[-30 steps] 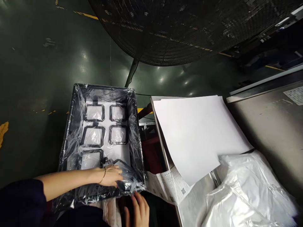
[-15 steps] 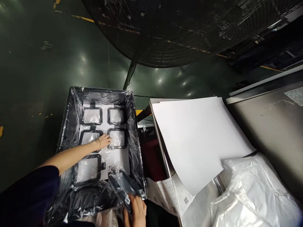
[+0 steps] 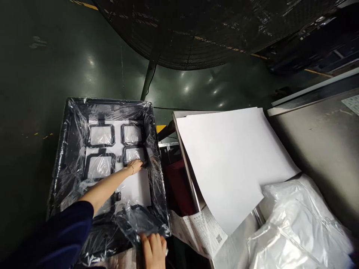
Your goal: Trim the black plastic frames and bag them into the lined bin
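A dark bin (image 3: pixel 62 149) lined with clear plastic film (image 3: pixel 134 218) holds several black rectangular frames on white paper (image 3: pixel 136 186). My left hand (image 3: pixel 136 166) lies palm down at the lower edge of the second-row right frame (image 3: pixel 134 149), its fingers stretched toward that frame's right corner. On the left side lie an upper frame (image 3: pixel 101 135) and a middle frame (image 3: pixel 100 166); my forearm partly covers a third one below them. At the near right corner, the fingers of my right hand (image 3: pixel 153 246) curl over the rim with the film in them.
Right of the bin, large white sheets (image 3: pixel 232 160) lie on a metal surface, beside a crumpled silvery plastic bag (image 3: pixel 297 228). A printed paper (image 3: pixel 202 231) hangs near the sheets' front corner. Beyond the bin stands a big black mesh fan (image 3: pixel 190 33) on a post.
My left hand has shifted right across the second-row right frame to its lower edge. My right hand stays at the near rim. The whole view has shifted slightly.
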`<act>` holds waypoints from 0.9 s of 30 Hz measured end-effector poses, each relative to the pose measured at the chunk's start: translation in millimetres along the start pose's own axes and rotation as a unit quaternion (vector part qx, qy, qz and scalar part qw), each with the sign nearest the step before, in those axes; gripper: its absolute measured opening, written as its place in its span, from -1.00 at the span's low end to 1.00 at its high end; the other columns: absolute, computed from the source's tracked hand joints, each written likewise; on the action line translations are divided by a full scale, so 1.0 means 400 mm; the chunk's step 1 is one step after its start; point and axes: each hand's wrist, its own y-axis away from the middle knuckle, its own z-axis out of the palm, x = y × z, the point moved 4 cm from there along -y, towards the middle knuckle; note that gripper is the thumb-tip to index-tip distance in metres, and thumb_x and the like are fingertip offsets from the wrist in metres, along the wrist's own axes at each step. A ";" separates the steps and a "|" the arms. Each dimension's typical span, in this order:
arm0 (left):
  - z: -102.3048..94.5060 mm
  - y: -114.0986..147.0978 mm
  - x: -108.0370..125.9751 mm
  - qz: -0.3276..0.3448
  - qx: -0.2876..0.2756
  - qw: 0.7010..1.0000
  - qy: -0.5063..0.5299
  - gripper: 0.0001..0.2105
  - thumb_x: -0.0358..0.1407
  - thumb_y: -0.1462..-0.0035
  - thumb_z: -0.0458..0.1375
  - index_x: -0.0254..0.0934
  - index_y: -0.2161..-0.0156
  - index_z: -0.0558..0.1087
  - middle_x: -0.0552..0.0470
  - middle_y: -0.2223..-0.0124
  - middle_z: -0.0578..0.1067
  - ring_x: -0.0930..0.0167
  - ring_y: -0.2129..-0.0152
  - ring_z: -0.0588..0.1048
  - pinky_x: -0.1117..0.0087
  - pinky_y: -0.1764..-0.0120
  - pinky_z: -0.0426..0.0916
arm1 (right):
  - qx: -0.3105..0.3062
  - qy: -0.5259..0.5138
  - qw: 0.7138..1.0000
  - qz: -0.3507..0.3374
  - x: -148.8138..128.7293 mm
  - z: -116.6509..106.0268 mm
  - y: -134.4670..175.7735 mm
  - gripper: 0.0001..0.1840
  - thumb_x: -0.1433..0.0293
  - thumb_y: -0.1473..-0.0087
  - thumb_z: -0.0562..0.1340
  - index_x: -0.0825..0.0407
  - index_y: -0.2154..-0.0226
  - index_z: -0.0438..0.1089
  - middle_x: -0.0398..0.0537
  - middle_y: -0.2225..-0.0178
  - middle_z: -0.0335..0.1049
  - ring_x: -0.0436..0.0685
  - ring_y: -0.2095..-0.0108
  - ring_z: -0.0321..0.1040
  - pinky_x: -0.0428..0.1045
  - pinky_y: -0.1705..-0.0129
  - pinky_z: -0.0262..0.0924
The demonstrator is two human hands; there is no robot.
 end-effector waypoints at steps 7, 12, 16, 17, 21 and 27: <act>-0.071 0.072 -0.048 -0.038 0.146 0.989 0.012 -0.74 -0.27 -0.10 0.01 -0.30 0.10 0.29 -0.06 0.07 0.35 0.36 0.21 0.37 0.20 0.19 0.32 | -0.083 0.041 0.994 0.061 -0.017 0.067 -0.112 -0.42 0.74 0.10 -0.13 0.11 0.01 0.13 0.09 0.30 0.24 0.20 0.24 0.20 0.26 0.12 0.04; -0.039 0.302 -0.102 -0.108 0.221 0.969 -0.011 -0.73 -0.30 -0.09 0.01 -0.30 0.07 0.26 -0.07 0.02 0.30 0.31 0.14 0.33 0.13 0.14 0.27 | -0.152 0.065 0.976 0.138 -0.033 0.237 -0.196 -0.58 0.49 -0.03 0.09 0.15 0.01 0.11 0.11 0.12 0.22 0.20 0.13 0.20 0.23 0.13 0.12; 0.066 0.389 -0.047 -0.057 0.152 0.986 -0.022 -0.70 -0.30 -0.09 0.02 -0.26 0.04 0.25 -0.08 -0.09 0.19 0.24 0.01 0.21 0.03 0.03 0.14 | -0.194 0.038 0.975 0.105 -0.041 0.309 -0.188 -0.66 0.38 -0.01 0.15 0.11 0.11 0.23 0.04 0.04 0.20 0.20 0.04 0.16 0.21 0.08 0.11; 0.095 0.389 -0.024 -0.029 0.119 0.992 -0.022 -0.68 -0.29 -0.08 0.03 -0.24 0.02 0.24 -0.07 -0.13 0.14 0.21 -0.03 0.15 -0.01 -0.01 0.06 | -0.192 0.028 0.977 0.089 -0.046 0.300 -0.169 -0.65 0.40 -0.01 0.15 0.11 0.10 0.23 0.06 0.05 0.22 0.21 0.03 0.16 0.22 0.06 0.10; 0.194 0.339 0.064 0.053 -0.010 0.998 -0.018 -0.58 -0.22 -0.04 0.07 -0.23 -0.02 0.20 -0.05 -0.18 0.07 0.16 -0.10 0.01 -0.09 -0.06 -0.15 | -0.134 -0.001 0.990 0.036 -0.063 0.152 -0.062 -0.56 0.41 0.06 0.17 -0.02 0.05 0.20 0.05 0.02 0.21 0.23 0.01 0.15 0.12 0.06 0.14; 0.251 0.250 0.154 -0.050 -0.052 0.997 -0.036 -0.58 -0.25 -0.03 0.08 -0.23 -0.03 0.19 -0.07 -0.19 0.05 0.14 -0.13 -0.05 -0.12 -0.07 -0.22 | 0.171 0.067 0.983 0.020 0.042 -0.246 -0.081 -0.65 0.47 -0.06 0.00 -0.04 0.06 0.13 0.10 -0.01 0.11 0.18 -0.03 0.09 0.13 0.06 0.14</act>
